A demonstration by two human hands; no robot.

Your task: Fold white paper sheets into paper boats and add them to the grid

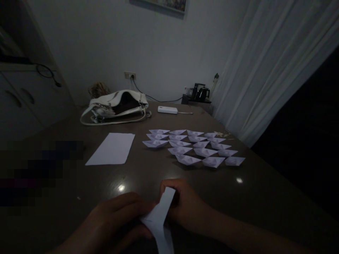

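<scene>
A partly folded sheet of white paper (pixel 158 218) is held between my two hands above the front of the table. My left hand (pixel 116 218) pinches its left corner between thumb and fingers. On the other side, my right hand (pixel 186 208) has its fingers curled round the upper right part of the paper. The paper's lower end runs out of the bottom of the view. Beyond my hands, several folded paper boats (pixel 205 152) stand in rows on the right. A stack of flat white paper (pixel 112 150) lies to the left of them.
A white handbag (pixel 116 100) sits at the back left of the brown table (pixel 148 173). Near it lies a white device (pixel 167 110) with a strap. A black kettle (pixel 203 93) stands farther back, beside a white curtain (pixel 246 67). Small pale scraps (pixel 221 134) lie near the right edge.
</scene>
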